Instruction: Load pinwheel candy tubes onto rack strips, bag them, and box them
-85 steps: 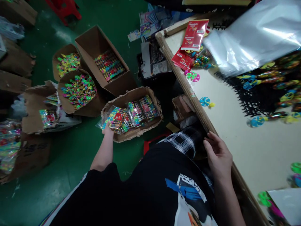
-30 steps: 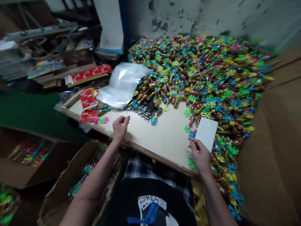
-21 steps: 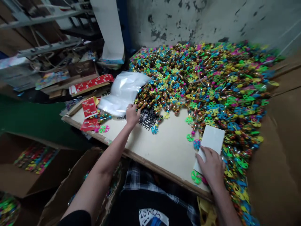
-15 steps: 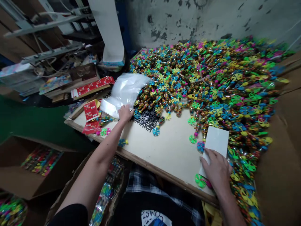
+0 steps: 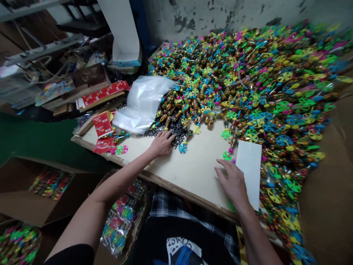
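Our L hand (image 5: 162,144) has shifted from the edge of the clear bags (image 5: 145,99) to the blk mesh mat (image 5: 179,135), & our R hand (image 5: 233,180) has come off the white card (image 5: 250,173) to its L side. L hand is palm-down w/ fingers bent over the mat, right by the nearest fan toys (image 5: 204,79); can't tell if it grips one, as the fingertips are partly hidden. R hand is open, thumb & index apart, nothing seen in it, over the bench (image 5: 193,175) just beside the card. We have the fan toys in a big heap across the back & R side of the bench, nearest ones reaching the mat. One blue-wheeled toy (image 5: 183,148) lies at the mat's front, near L hand. White card lies by the heap's front L edge. Clear bags lie L of the mat, next to the heap. Red cards (image 5: 102,124) are on the L end of the bench, w/ a few loose toys beside. Below, we have filled bags (image 5: 117,222) in an open carton (image 5: 139,224); another carton (image 5: 22,206), further L, holds colourful packs in rows.
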`<state>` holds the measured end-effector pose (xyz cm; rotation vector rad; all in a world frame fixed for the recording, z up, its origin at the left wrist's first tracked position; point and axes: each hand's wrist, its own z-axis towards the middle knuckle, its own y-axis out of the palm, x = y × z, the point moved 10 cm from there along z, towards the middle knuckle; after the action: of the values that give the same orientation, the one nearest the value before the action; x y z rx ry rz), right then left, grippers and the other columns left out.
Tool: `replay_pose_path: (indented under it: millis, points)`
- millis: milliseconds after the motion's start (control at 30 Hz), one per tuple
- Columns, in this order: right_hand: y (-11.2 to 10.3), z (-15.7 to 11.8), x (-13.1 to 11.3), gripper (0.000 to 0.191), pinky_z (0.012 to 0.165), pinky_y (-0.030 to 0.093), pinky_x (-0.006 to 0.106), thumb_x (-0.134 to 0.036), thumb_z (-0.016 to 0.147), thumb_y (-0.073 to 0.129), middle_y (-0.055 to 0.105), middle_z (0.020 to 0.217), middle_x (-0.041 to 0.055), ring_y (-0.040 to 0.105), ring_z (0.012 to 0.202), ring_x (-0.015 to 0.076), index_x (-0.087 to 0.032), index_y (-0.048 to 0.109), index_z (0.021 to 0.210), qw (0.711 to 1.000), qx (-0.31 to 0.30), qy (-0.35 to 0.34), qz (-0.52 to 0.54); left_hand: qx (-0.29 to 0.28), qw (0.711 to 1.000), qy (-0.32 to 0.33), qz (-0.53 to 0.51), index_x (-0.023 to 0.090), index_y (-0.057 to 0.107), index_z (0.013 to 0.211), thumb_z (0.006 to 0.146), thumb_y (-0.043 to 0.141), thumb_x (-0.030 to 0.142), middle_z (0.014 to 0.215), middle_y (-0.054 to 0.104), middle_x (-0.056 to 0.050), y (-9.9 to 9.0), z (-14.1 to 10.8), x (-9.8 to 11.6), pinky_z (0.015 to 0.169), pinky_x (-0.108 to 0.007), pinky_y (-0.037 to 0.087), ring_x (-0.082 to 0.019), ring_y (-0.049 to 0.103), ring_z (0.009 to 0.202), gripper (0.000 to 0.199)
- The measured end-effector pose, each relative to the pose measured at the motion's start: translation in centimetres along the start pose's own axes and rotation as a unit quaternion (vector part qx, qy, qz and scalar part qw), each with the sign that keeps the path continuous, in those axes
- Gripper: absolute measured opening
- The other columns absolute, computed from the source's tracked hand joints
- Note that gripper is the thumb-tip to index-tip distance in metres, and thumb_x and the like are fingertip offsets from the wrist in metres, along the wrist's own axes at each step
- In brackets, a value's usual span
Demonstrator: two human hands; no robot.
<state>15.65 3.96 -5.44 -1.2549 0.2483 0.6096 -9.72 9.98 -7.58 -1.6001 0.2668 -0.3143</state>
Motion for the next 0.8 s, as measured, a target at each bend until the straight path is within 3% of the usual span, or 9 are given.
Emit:
replay_pose_path:
  millis: [133, 333, 600, 800]
  points:
    - [0.5, -0.3, 0.0, 0.032, 0.083, 0.048, 0.041, -0.039, 0.088, 0.044, 0.069, 0.102, 0.0098, 0.064, 0.095, 0.024, -0.021, 0.067, 0.101, 1.0, -0.022, 0.013, 0.009, -0.043, 0.998, -0.034, 0.005, 0.014, 0.04, 0.136, 0.079, 0.048, 0.026, 0.143, 0.039, -0.02, 0.5, 1.4, -0.3, 0.102, -0.048, 0.031, -0.033, 0.039, 0.13, 0.06]
    - [0.5, -1.0, 0.0, 0.033, 0.084, 0.049, 0.042, -0.038, 0.087, 0.043, 0.07, 0.1, 0.0099, 0.064, 0.093, 0.0246, -0.021, 0.068, 0.101, 0.999, -0.041, 0.028, 0.02, -0.083, 0.996, -0.032, 0.008, 0.013, 0.055, 0.115, 0.07, 0.056, 0.02, 0.115, 0.056, -0.019, -0.2, 3.1, 0.9, 0.095, -0.048, 0.035, -0.034, 0.053, 0.11, 0.045]
    - [1.6, -1.4, -1.3, 0.029, 0.083, 0.05, 0.041, -0.032, 0.086, 0.046, 0.071, 0.097, 0.0099, 0.065, 0.091, 0.0242, -0.019, 0.068, 0.1, 0.995, -0.069, 0.019, 0.063, -0.071, 0.995, 0.016, -0.062, 0.018, 0.057, 0.118, 0.072, 0.049, 0.008, 0.124, 0.055, -0.013, 0.4, -1.6, 4.5, 0.097, -0.04, 0.037, -0.028, 0.052, 0.112, 0.048]
    - [4.1, 0.8, -3.4, 0.027, 0.084, 0.05, 0.038, -0.023, 0.084, 0.049, 0.068, 0.101, 0.0091, 0.063, 0.094, 0.023, -0.02, 0.067, 0.104, 0.991, -0.093, 0.001, 0.093, -0.074, 0.98, 0.049, -0.18, 0.022, 0.06, 0.115, 0.076, 0.053, 0.016, 0.12, 0.059, -0.008, 1.3, -3.3, 7.2, 0.097, -0.042, 0.036, -0.026, 0.052, 0.112, 0.04]
